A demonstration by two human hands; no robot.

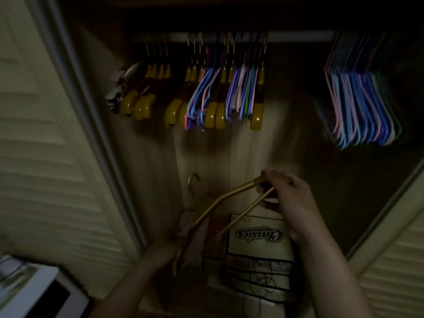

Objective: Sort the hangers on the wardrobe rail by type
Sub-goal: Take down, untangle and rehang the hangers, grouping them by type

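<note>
The wardrobe rail (298,36) runs across the top of a dim closet. At its left hang several wooden hangers (140,104). In the middle, wooden hangers are mixed with thin coloured plastic hangers (241,97). A separate bunch of coloured plastic hangers (358,111) hangs at the right. Below the rail, my right hand (284,198) grips one end of a wooden hanger (229,198) off the rail. My left hand (165,246) holds the lower end of the wood, where a second wooden hanger seems to lie; blur hides the detail. A metal hook (192,180) sticks up beside it.
A cardboard box (259,235) printed "Classics" stands on the closet floor under my hands, with a bag and cords in front of it. Louvred doors (46,157) frame the opening on both sides. A white device (34,292) sits at the bottom left.
</note>
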